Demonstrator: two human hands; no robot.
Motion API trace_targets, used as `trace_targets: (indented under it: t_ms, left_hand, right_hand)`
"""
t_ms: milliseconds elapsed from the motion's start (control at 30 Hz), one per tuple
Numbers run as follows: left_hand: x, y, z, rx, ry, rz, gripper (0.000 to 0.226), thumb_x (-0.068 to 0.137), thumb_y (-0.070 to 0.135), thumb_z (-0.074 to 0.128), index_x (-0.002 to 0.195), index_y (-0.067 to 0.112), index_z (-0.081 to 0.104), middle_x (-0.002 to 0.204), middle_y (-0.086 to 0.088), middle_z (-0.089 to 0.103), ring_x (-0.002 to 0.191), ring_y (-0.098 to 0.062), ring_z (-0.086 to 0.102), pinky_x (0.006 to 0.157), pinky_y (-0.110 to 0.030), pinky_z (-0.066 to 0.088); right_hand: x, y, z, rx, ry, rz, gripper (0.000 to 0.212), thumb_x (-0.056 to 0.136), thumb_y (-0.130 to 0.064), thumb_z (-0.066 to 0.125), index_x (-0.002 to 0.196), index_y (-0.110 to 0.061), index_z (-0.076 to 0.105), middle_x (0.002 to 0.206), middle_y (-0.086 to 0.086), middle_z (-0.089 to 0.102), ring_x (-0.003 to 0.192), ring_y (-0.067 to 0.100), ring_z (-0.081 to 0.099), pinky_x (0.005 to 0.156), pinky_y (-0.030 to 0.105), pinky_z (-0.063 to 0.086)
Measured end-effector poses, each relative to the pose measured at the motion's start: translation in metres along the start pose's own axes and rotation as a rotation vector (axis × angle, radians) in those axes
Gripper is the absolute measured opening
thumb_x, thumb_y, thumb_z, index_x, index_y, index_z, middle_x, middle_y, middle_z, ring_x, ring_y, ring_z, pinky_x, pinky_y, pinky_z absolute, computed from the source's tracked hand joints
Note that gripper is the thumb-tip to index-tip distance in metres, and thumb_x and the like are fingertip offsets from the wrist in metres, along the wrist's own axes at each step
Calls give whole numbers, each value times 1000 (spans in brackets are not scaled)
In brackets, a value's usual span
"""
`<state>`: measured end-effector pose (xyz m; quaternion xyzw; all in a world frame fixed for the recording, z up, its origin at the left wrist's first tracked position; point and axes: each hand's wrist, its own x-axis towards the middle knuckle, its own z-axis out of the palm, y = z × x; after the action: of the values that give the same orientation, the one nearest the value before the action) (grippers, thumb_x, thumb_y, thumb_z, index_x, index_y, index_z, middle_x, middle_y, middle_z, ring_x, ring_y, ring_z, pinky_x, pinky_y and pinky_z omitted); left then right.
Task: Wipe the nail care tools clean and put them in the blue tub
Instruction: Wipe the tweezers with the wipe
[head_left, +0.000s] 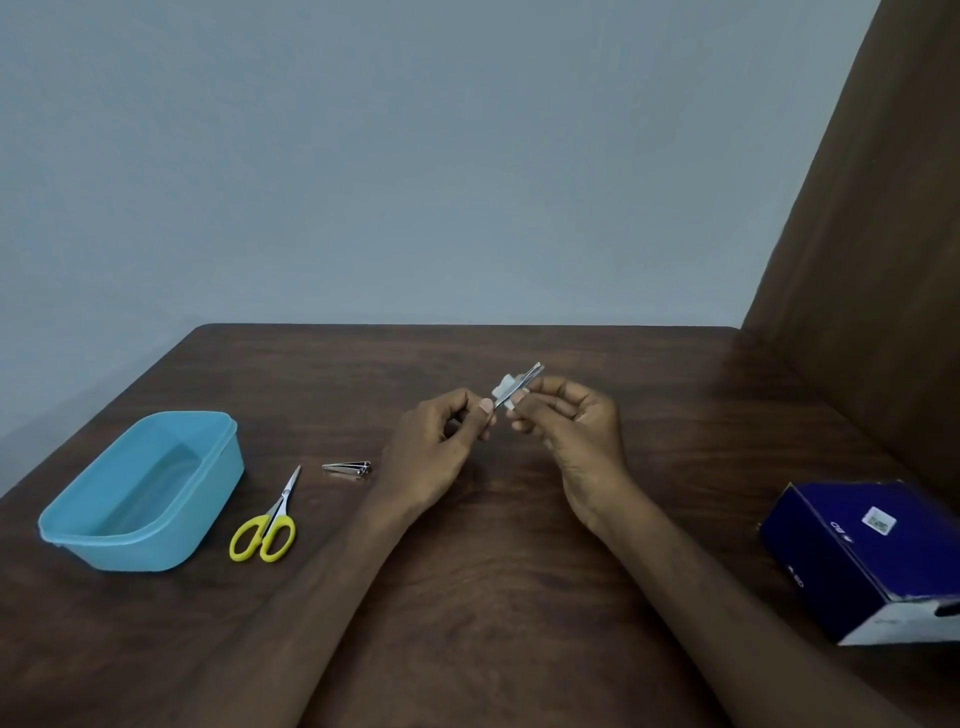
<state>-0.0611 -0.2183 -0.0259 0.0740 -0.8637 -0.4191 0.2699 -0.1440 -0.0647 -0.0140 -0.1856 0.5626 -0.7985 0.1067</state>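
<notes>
A slim metal tool (519, 387), seemingly tweezers, is being held above the middle of the counter (519, 545). Its lower end is being pinched in the grip of the left hand (441, 452), thumb and curled fingers clamped together on it, while its tip is pointing toward 1 o'clock. A small white wipe (506, 389) is being pressed around the tool's shaft by the right hand (576, 426), whose fingertips are closed on wipe and tool together.

The blue tub (145, 493) is sitting open at the counter's 9 o'clock side; nothing can be made out lying inside it. Just beside it, toward 3 o'clock, yellow-handled scissors (267, 519) are lying flat with blades pointing to 1 o'clock. Nail clippers (347, 467) are resting between the scissors and the left wrist, touching neither. A dark blue box (862, 556) is lying at the 3 o'clock edge; its contents are not being shown.
</notes>
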Motion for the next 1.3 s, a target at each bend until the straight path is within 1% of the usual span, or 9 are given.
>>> trace_targets:
  t_ms: [133,233,300,467,567,700,933,1133,1300]
  left_hand:
    - [0,1,-2,-22,-19,-15,39,109,47,56,79,26,70,72,14,70,61,-1,55,63,-33,44]
    - [2,-1,-1,-17,-98,-49,45,103,63,48,83,29,70,76,11,73,68,-17,64,75,-49,54]
    - [2,-3,-1,-62,-150,-53,47,101,66,46,84,29,70,76,10,73,73,-28,66,81,-56,57]
    - [3,-2,-2,-173,-206,-84,47,96,66,46,79,29,68,73,10,71,74,-15,63,81,-44,53]
    - [0,2,-1,-182,-155,-77,47,100,64,47,81,29,71,74,8,73,71,-12,62,77,-39,51]
    - [-4,7,-1,-32,-75,40,37,109,49,55,84,30,73,77,12,75,66,-9,65,68,-41,54]
    - [-5,8,-2,56,-41,60,34,110,41,57,83,32,75,75,15,75,67,-7,71,62,-25,48]
    - [-4,6,-2,133,-60,69,34,110,42,56,83,31,73,74,15,72,65,-7,67,66,-35,54]
    - [-4,5,-3,166,-54,60,35,110,45,55,82,33,71,74,17,72,65,-6,67,68,-39,57]
  right_hand:
    - [-2,3,3,-70,-47,26,9,90,4,78,97,0,77,91,19,81,82,27,72,69,26,59]
    - [1,4,0,-59,-23,34,9,89,5,79,96,1,77,91,20,81,78,27,69,68,27,57]
    - [1,3,0,4,-3,56,10,88,7,78,93,-2,77,89,15,81,73,23,66,67,28,55]
    - [1,-2,-1,82,23,61,10,85,-2,85,90,-9,79,92,11,81,68,17,64,71,32,53]
    - [0,-2,-1,70,34,51,11,83,-8,88,91,-11,80,91,10,81,71,17,64,74,33,54]
    - [2,-1,-2,40,40,43,13,83,-5,88,91,-11,80,95,9,82,77,19,67,75,31,55]
    - [7,-2,-5,83,76,-28,21,84,3,84,99,-11,78,100,8,83,90,15,75,70,24,58]
    - [9,-3,-7,120,72,-43,24,89,6,78,106,-10,74,98,8,83,87,13,74,68,23,57]
    - [8,-1,-6,59,35,-4,18,88,4,80,99,-9,74,96,10,83,75,13,69,65,24,55]
